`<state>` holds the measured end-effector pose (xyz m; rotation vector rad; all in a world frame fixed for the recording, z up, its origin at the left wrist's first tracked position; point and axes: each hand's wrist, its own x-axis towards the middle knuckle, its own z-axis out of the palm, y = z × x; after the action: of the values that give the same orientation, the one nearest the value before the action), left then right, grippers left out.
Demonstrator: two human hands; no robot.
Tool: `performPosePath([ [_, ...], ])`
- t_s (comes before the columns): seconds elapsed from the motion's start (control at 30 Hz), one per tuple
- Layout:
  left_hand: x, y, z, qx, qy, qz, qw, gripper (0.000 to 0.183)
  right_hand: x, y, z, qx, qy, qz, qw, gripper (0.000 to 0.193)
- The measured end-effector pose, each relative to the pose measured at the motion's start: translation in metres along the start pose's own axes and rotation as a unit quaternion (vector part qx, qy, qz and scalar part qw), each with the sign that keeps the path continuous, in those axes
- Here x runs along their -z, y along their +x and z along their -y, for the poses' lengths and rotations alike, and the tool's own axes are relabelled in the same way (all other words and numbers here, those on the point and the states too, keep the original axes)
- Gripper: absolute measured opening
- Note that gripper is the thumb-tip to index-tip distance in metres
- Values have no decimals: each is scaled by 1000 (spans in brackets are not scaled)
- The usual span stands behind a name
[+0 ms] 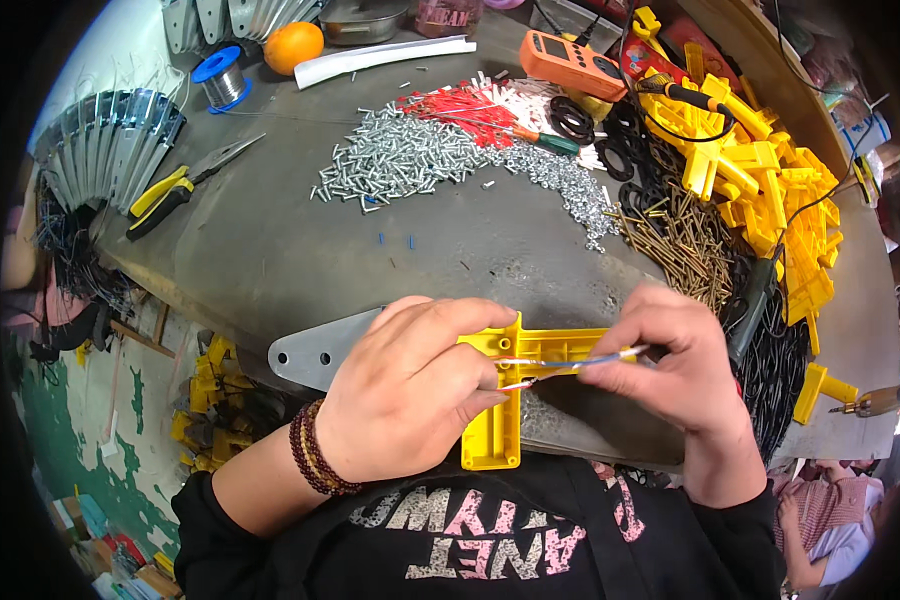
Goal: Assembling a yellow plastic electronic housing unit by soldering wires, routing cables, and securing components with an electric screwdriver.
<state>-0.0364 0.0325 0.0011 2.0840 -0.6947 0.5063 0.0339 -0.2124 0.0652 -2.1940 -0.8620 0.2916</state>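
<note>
A yellow T-shaped plastic housing (492,440), its ribbed inner side facing up, lies at the table's near edge. My left hand (405,385) is closed over its left side, index fingertip on its upper edge, and thin wires (560,364) run from between thumb and fingers. My right hand (665,365) pinches the other stretch of these wires above the housing's right arm; blue and white strands show. From under my left hand sticks out a flat grey metal plate (315,350) with round holes. Where plate and housing meet is hidden by that hand.
Piles of silver screws (400,155), small nuts (560,185), brown screws (680,250) and yellow housings (770,190) spread across the back and right. Pliers (185,185), a solder spool (222,80), an orange fruit (293,48), a screwdriver (545,140) and an orange meter (572,65) lie farther off.
</note>
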Motion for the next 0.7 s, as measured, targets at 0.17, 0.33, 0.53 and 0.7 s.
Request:
performPosePath([
  [0.17, 2, -1, 1, 10, -17, 0, 1000, 21, -8, 10, 16, 65, -40, -19, 997, 11],
  [0.33, 1, -2, 2, 11, -25, -5, 1000, 21, -9, 16, 14, 52, -30, 68, 996, 15],
  [0.53, 2, 1, 4, -2, -22, 3, 1000, 21, -3, 21, 21, 21, -23, 115, 993, 16],
  [0.7, 1, 4, 2, 60, -60, -14, 996, 21, 2, -4, -3, 9, 37, 8, 999, 15],
])
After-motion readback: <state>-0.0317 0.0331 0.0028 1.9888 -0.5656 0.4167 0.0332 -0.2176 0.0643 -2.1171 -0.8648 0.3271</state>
